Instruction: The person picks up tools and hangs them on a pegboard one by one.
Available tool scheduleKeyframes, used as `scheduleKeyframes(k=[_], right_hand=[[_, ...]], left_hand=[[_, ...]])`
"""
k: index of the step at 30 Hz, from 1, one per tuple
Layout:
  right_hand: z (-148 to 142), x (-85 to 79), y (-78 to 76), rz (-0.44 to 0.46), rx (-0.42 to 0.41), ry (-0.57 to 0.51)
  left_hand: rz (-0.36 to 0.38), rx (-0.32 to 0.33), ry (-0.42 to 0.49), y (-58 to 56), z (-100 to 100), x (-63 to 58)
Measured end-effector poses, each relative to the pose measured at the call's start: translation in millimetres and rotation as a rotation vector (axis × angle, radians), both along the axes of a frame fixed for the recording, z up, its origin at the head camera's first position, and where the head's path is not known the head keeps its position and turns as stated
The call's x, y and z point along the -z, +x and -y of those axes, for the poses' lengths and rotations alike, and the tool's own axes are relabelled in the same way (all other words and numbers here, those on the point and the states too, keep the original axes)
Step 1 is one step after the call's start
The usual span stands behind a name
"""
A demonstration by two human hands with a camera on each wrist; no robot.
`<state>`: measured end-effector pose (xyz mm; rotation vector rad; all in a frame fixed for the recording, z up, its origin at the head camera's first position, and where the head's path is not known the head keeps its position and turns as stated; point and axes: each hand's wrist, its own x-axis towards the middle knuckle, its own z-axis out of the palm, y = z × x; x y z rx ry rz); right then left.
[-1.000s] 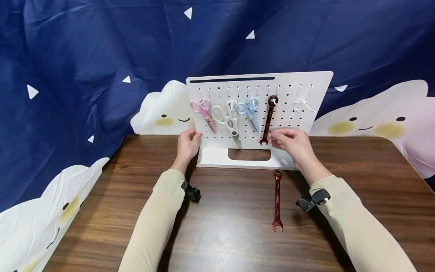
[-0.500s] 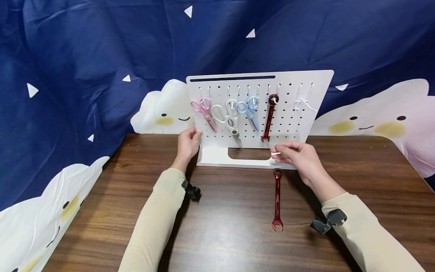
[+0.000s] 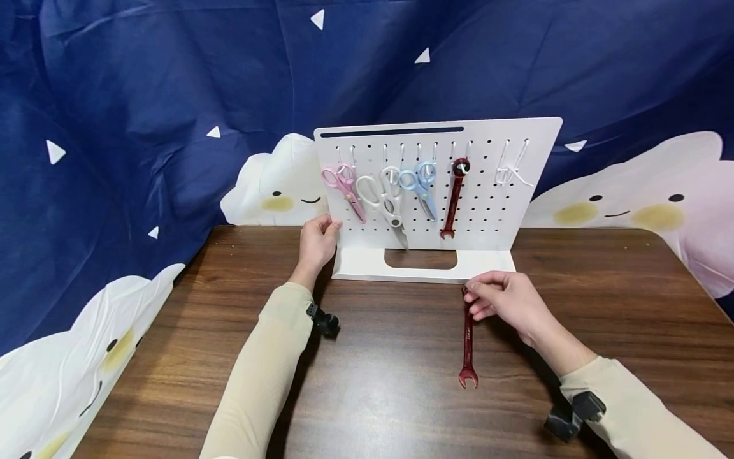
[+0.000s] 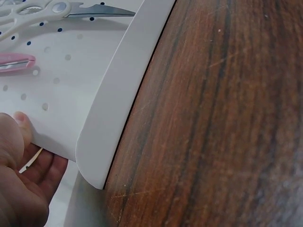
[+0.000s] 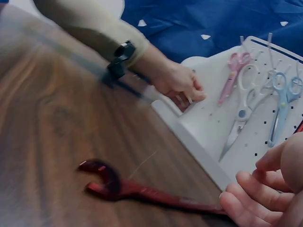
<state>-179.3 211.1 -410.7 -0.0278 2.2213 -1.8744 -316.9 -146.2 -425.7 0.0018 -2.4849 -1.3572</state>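
Note:
My left hand grips the lower left edge of a white pegboard, thumb in front and fingers behind it; the left wrist view shows this hold too. Over the ring end of a dark red combination wrench is my right hand, fingers loosely bent and overlapping the wrench's upper part. The wrench lies on the table, its open end toward me. In the right wrist view the fingertips are right at the handle of the wrench, its ring end hidden behind them.
On the pegboard hang pink scissors, white scissors, light blue scissors and another dark red wrench. A bare white hook is at the right. The board's base stands on the brown wooden table, before a blue curtain.
My right hand has come down and toward me, from beside the hanging wrench to the ring end of the one on the table. My left hand has stayed at the board's edge.

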Motion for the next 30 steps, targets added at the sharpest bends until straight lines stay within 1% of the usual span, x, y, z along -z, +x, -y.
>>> scheduleKeyframes(k=[5, 10, 15, 20, 30], right_hand=[[-2.4, 6.1, 12.7, 0.021, -0.031, 0.052], [-3.9, 8.1, 22.6, 0.042, -0.052, 0.059], [-4.8, 11.7, 29.2, 0.068, -0.065, 0.058], [-4.6, 15.8, 32.6, 0.087, -0.057, 0.078], [0.5, 18.5, 33.0, 0.119, -0.049, 0.137]], left_hand=[[-0.009, 0.002, 0.001, -0.9, -0.7, -0.4], [-0.015, 0.004, 0.009, -1.1, -1.4, -0.3], [0.002, 0.006, 0.010, 0.0, -1.9, -1.2], [0.013, 0.006, 0.002, 0.9, -1.3, -1.2], [0.007, -0.007, -0.001, 0.8, -1.2, -0.2]])
